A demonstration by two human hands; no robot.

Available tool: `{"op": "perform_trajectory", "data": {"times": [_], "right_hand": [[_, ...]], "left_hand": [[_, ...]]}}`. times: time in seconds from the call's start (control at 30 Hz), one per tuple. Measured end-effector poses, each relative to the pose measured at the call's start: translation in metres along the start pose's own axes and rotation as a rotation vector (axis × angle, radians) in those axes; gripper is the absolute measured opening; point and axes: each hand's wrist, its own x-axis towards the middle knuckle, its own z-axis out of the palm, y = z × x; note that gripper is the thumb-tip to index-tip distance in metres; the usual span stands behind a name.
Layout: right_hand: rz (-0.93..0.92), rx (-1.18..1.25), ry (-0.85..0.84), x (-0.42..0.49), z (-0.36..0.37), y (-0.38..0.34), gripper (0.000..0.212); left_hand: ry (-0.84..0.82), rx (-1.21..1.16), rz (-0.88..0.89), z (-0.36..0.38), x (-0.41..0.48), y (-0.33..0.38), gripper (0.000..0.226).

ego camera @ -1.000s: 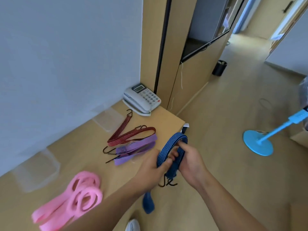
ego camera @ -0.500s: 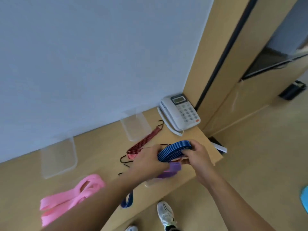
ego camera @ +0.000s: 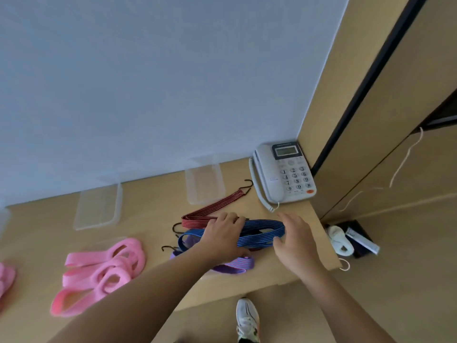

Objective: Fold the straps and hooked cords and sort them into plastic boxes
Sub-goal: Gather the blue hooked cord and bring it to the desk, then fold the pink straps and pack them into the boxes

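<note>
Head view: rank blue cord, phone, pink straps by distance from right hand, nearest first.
1. Blue cord, against the right hand, on its left.
2. Phone, beyond the hand, in the wall corner.
3. Pink straps, far left.

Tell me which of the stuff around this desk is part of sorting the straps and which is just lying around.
Job: blue hooked cord, red hooked cord, purple strap, pink straps, left clear box, right clear box.
Lying about: telephone, white slipper on the floor.
</note>
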Motion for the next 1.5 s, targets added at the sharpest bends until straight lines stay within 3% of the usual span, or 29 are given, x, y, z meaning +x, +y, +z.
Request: {"op": "perform_trajectory", "data": {"times": [0.17, 0.37, 0.67, 0.83, 1.0, 1.3, 1.5], "right_hand": [[-0.243, 0.004, 0.011, -0.022, 0.012, -0.041, 0.052], [-0.501, -0.077, -0.055, -0.066, 0.079, -0.123, 0.055], [-0.691, -0.123, -0.213, -0.165, 0.21, -0.258, 0.05], [-0.65, -0.106, -0.323, -0.204, 0.265, -0.31, 0.052], [-0.65, -0.141, -0.445, -0.205, 0.308, -0.366, 0.053], [-0.614, -0.201, -0.395, -0.125, 0.385, -0.494, 0.039], [-0.5, -0.258, -0.385, -0.105, 0.417, -0.51, 0.038]], "left_hand": [[0.261, -0.281, -0.055, -0.006, -0.067, -0.025, 0.061], [0.359, -0.29, -0.276, 0.025, -0.207, -0.104, 0.055], [0.503, -0.442, -0.626, 0.084, -0.428, -0.232, 0.052], [0.472, -0.486, -0.765, 0.113, -0.501, -0.276, 0.053], [0.456, -0.575, -0.855, 0.125, -0.525, -0.319, 0.055], [0.483, -0.621, -0.934, 0.095, -0.504, -0.397, 0.05], [0.482, -0.632, -0.883, 0.072, -0.481, -0.451, 0.048]]}}
